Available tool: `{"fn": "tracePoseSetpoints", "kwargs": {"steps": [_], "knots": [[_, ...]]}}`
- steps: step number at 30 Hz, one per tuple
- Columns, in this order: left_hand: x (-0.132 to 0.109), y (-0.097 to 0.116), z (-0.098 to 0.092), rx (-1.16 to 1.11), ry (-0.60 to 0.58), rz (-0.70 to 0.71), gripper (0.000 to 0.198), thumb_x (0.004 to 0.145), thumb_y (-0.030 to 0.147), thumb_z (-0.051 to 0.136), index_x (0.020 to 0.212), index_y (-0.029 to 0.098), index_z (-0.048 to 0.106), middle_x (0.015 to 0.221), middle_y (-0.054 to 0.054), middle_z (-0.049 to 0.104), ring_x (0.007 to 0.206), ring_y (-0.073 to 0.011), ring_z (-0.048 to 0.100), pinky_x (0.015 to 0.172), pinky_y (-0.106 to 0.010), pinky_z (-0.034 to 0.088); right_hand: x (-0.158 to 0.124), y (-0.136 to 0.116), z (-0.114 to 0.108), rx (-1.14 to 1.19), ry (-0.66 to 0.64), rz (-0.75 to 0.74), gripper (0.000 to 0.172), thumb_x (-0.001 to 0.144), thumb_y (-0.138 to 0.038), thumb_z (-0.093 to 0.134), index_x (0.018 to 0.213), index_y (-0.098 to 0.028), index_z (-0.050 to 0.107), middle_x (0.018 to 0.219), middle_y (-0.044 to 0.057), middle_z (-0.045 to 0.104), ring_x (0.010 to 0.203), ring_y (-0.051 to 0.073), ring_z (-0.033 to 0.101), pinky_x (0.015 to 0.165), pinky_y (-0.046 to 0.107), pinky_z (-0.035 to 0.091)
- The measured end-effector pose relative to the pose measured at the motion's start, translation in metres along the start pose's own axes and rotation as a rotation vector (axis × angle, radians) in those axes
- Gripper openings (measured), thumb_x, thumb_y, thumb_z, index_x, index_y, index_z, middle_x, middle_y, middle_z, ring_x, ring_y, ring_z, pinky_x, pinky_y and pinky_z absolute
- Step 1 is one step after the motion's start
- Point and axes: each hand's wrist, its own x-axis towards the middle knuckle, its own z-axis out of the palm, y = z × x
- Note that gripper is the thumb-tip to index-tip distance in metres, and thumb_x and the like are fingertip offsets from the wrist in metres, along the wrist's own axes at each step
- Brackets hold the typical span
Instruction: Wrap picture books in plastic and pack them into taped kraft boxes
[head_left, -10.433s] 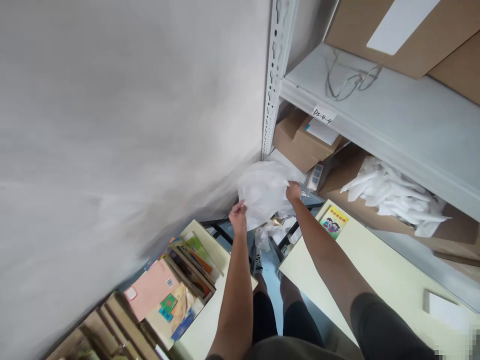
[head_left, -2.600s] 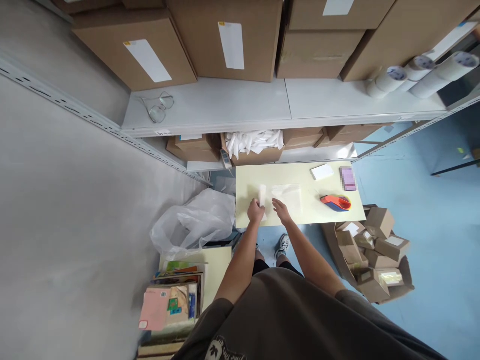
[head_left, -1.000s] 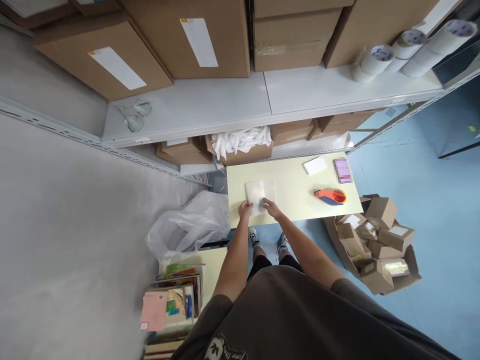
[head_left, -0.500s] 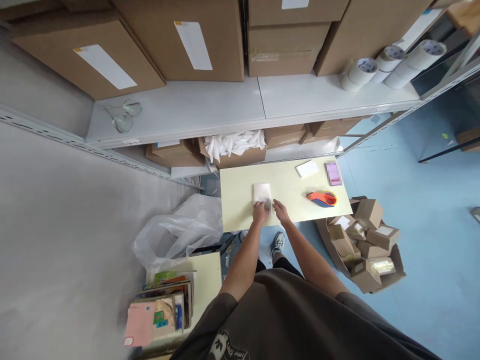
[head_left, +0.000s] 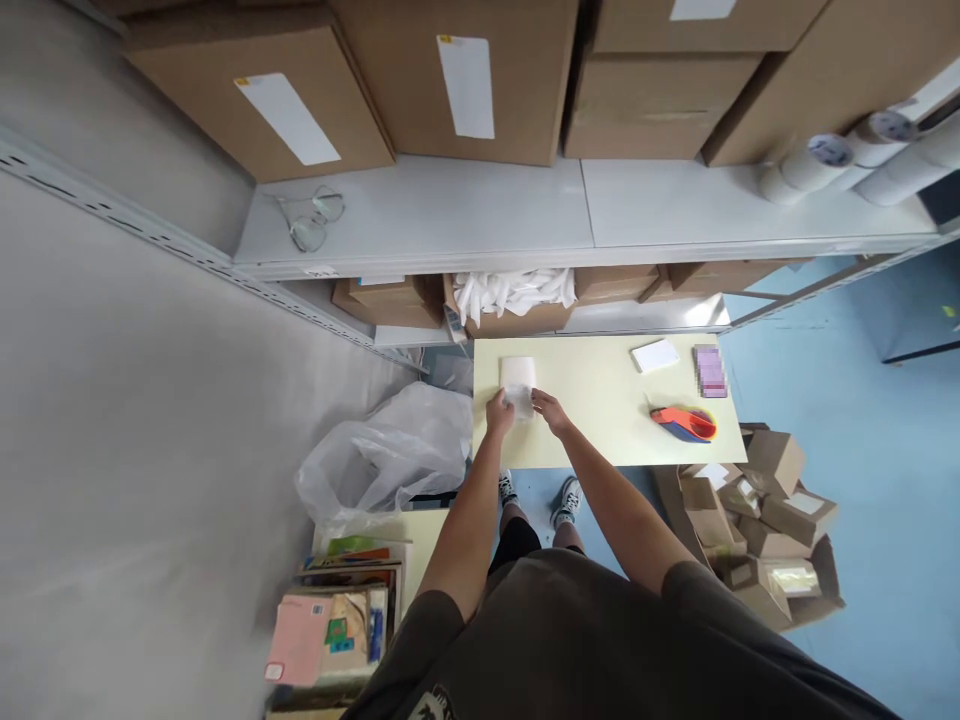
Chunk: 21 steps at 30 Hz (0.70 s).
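Observation:
A white rectangular packet [head_left: 518, 372] lies on the pale yellow table [head_left: 592, 420], its near part thinner and more see-through, like a folded sleeve or film. I cannot make out exactly what it is. My left hand [head_left: 499, 412] grips its near left edge with fingers closed. At the right edge, my right hand [head_left: 550, 409] pinches the same packet, thumb and fingers together. Farther right on the table are an orange and blue tape dispenser [head_left: 684, 423], a small white box [head_left: 655, 356] and a purple packet [head_left: 709, 371].
A shelf [head_left: 450, 210] ahead bears large cartons [head_left: 517, 110], tape rolls [head_left: 814, 165] and eyeglasses [head_left: 311, 222]. Beneath it sits a carton of white pieces [head_left: 517, 292]. Left are a clear plastic bag [head_left: 390, 440] and stacked books [head_left: 300, 640]; right, a carton of small boxes [head_left: 772, 540].
The view has shifted, so the scene sits farther right. My left hand has gone from the packet's near middle to its left edge, and my right hand has closed on its right edge.

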Motion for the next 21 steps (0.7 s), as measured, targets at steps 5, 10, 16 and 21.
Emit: {"fn": "tracePoseSetpoints", "kwargs": {"steps": [5, 10, 16, 21], "knots": [[0.065, -0.009, -0.049, -0.074, 0.07, 0.02, 0.074, 0.085, 0.011, 0.062, 0.159, 0.02, 0.054, 0.148, -0.011, 0.068, 0.141, -0.0251, 0.06, 0.124, -0.036, 0.039, 0.061, -0.018, 0.056, 0.028, -0.036, -0.045, 0.06, 0.08, -0.055, 0.079, 0.132, -0.025, 0.074, 0.122, 0.011, 0.079, 0.127, 0.031, 0.064, 0.11, 0.051, 0.048], [0.091, -0.011, -0.077, -0.127, 0.049, -0.061, 0.076, 0.083, 0.012, 0.065, 0.158, 0.019, 0.055, 0.147, -0.011, 0.069, 0.137, -0.0274, 0.063, 0.117, -0.036, 0.046, 0.077, -0.028, 0.078, 0.0, -0.038, -0.062, 0.068, 0.079, -0.059, 0.078, 0.138, -0.026, 0.07, 0.134, 0.013, 0.075, 0.135, 0.032, 0.06, 0.116, 0.052, 0.045], [0.043, -0.002, -0.101, -0.053, 0.136, 0.02, 0.068, 0.084, 0.012, 0.066, 0.151, 0.017, 0.061, 0.154, -0.014, 0.063, 0.146, -0.0298, 0.056, 0.126, -0.042, 0.039, 0.039, -0.037, 0.067, -0.21, 0.088, -0.094, 0.073, 0.076, -0.062, 0.079, 0.136, -0.022, 0.073, 0.152, 0.017, 0.063, 0.142, 0.038, 0.057, 0.12, 0.056, 0.044], [-0.035, 0.016, -0.12, -0.039, 0.259, -0.01, 0.064, 0.087, 0.016, 0.065, 0.151, 0.023, 0.061, 0.152, -0.012, 0.064, 0.145, -0.0291, 0.057, 0.122, -0.045, 0.044, -0.007, -0.051, 0.057, -0.401, 0.027, -0.213, 0.071, 0.079, -0.066, 0.074, 0.137, -0.025, 0.073, 0.149, 0.015, 0.066, 0.14, 0.039, 0.059, 0.114, 0.058, 0.05]]}}
